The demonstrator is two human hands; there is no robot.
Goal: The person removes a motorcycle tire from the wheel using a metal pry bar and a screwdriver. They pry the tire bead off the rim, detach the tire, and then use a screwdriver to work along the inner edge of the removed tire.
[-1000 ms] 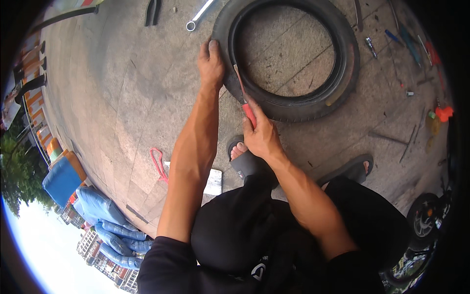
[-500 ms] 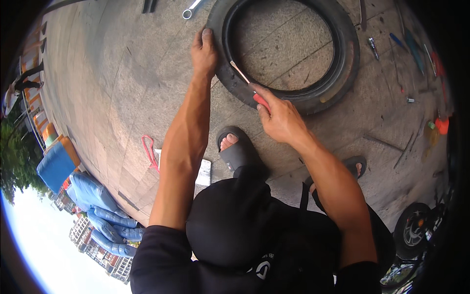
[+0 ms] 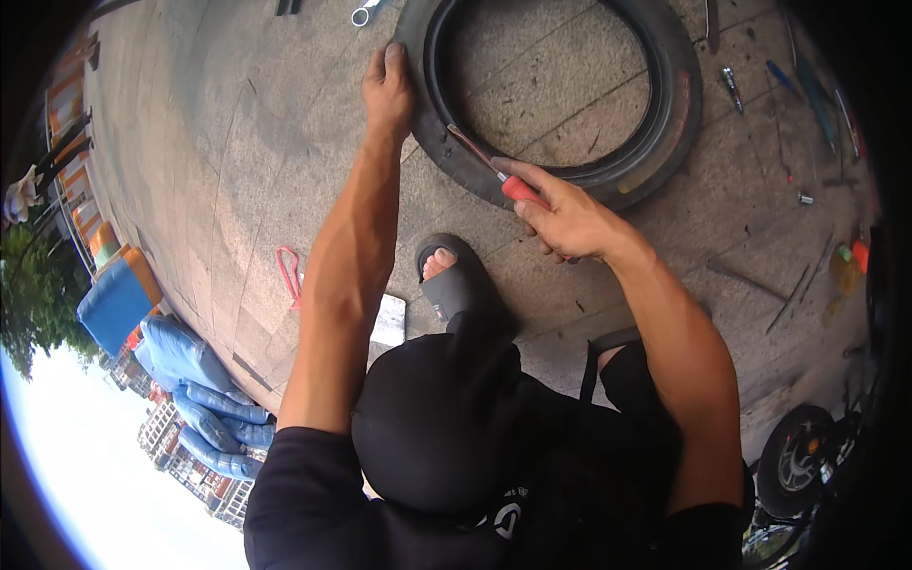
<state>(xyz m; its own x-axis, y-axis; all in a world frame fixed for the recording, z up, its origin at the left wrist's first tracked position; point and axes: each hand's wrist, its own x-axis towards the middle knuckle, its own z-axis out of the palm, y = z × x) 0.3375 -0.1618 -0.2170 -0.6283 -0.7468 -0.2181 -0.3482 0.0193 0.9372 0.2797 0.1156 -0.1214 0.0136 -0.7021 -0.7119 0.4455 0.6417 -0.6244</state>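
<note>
A black tyre (image 3: 665,133) lies on the paving at the top of the view. My left hand (image 3: 388,95) grips its left outer edge, thumb on the rubber. My right hand (image 3: 565,214) holds a red-handled screwdriver (image 3: 523,193), whose flat metal blade points up and left, with its tip at the inner bead on the tyre's lower left. Whether the tip is under the bead I cannot tell.
A spanner (image 3: 364,13), a socket tool (image 3: 731,89) and several other tools surround the tyre. A red loop (image 3: 287,274), white pad (image 3: 389,321), blue cushions (image 3: 185,361) and wheel (image 3: 798,461) lie farther out. People's legs show at far left.
My right hand has moved rightward, turning the screwdriver to a flatter angle with its tip still near the bead. My left hand has moved up and left with the tyre edge.
</note>
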